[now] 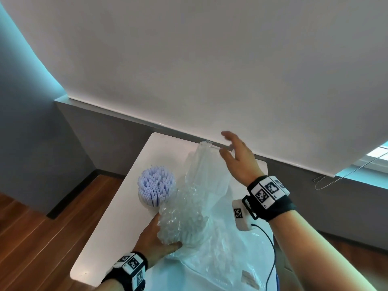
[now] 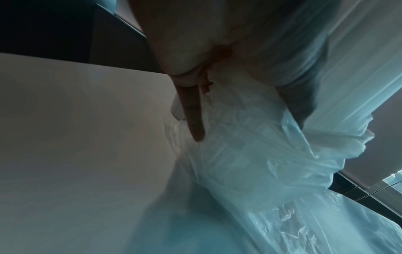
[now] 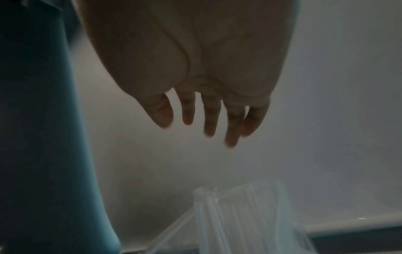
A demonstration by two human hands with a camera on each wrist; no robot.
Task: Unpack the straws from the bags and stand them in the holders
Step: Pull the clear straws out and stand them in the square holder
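A white holder (image 1: 147, 203) packed with lavender straws (image 1: 156, 186) stands at the table's left. Right beside it, a clear plastic bag of straws (image 1: 201, 175) stands upright, its lower part crumpled. My left hand (image 1: 156, 236) grips that crumpled base, thumb in front, fingers behind. In the left wrist view a finger (image 2: 193, 116) lies straight along the bag (image 2: 261, 163). My right hand (image 1: 234, 153) hovers open just right of the bag's knotted top, fingers spread and holding nothing. The right wrist view shows those spread fingers (image 3: 208, 118) above the bag's top (image 3: 239, 214).
The small white table (image 1: 113, 223) abuts a grey wall under a white roller blind (image 1: 210, 70). More loose clear plastic (image 1: 226, 263) spreads over the table's near right. A dark cable (image 1: 271, 250) runs down from my right wrist. Wooden floor (image 1: 42, 238) lies left.
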